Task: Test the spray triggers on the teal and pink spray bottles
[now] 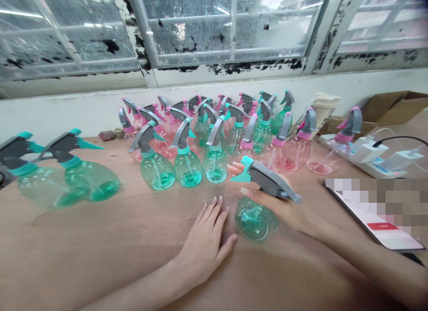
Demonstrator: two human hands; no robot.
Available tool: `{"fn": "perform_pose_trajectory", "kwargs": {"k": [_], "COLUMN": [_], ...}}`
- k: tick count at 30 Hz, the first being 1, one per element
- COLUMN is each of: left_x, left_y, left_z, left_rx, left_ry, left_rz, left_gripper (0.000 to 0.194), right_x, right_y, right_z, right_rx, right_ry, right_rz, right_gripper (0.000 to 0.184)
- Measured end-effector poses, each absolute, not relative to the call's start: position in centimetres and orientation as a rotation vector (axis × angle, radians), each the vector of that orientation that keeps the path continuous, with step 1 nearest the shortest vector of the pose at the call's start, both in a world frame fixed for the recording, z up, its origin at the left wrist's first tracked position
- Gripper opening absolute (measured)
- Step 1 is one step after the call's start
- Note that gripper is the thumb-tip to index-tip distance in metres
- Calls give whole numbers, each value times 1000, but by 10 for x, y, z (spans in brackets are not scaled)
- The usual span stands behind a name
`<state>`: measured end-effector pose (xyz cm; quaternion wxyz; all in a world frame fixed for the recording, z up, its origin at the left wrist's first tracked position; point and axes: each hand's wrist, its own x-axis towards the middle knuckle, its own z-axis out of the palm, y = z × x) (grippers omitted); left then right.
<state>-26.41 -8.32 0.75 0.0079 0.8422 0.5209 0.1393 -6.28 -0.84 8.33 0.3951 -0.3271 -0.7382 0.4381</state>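
Observation:
My right hand is wrapped round the neck of a green spray bottle, just under its grey and teal trigger head. The bottle tilts a little, and I cannot tell whether its base touches the table. My left hand lies flat on the wooden table, fingers stretched forward, just left of that bottle and holding nothing. Beyond the hands stand three green spray bottles in a row, with pink spray bottles to their right.
More pink and green bottles crowd toward the wall below the window. Two green bottles stand at the left. On the right are a phone, a power strip with white chargers, a paper cup and a cardboard box.

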Motion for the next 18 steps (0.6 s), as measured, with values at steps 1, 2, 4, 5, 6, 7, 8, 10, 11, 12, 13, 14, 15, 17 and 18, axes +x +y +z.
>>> {"fn": "perform_pose_trajectory", "kwargs": {"k": [1,2,4,5,6,7,8,10,11,12,13,14,15,17,18], "left_x": [-264,-264,-264,-264,-264,-263,-263,-263,-263,-263,-263,-263,-263,-263,-263], "left_y": [-83,-83,-83,-83,-83,-83,-83,-83,-83,-83,-83,-83,-83,-83,-83], "left_z": [8,8,8,8,8,9,10,11,11,11,12,12,11,11,10], "left_rx": [2634,2633,2629,2627,2625,2625,2624,2622,2621,2620,2621,2623,2627,2630,2629], "left_ry": [1629,1630,1628,1629,1632,1635,1640,1644,1645,1645,1646,1648,1649,1646,1641], "left_rz": [436,439,440,435,424,409,395,375,369,365,362,360,361,378,396], "left_gripper": [51,51,51,51,51,51,52,53,53,53,53,53,53,52,52], "right_x": [-63,-63,-63,-63,-63,-63,-63,-63,-63,-63,-63,-63,-63,-63,-64], "right_y": [-9,-9,-9,-9,-9,-9,-9,-9,-9,-9,-9,-9,-9,-11,-12], "right_z": [83,83,83,83,83,83,84,85,85,86,86,86,87,87,87], "right_rx": [-833,-836,-840,-838,-838,-837,-836,-831,-825,-819,-813,-811,-813,-820,-822], "right_ry": [-1867,-1865,-1866,-1867,-1868,-1866,-1862,-1859,-1861,-1862,-1864,-1865,-1863,-1856,-1853], "right_rz": [1094,1083,1070,1069,1071,1074,1077,1089,1101,1112,1117,1113,1104,1083,1079], "right_gripper": [27,25,22,22,22,23,23,21,21,20,18,16,14,13,14]}}
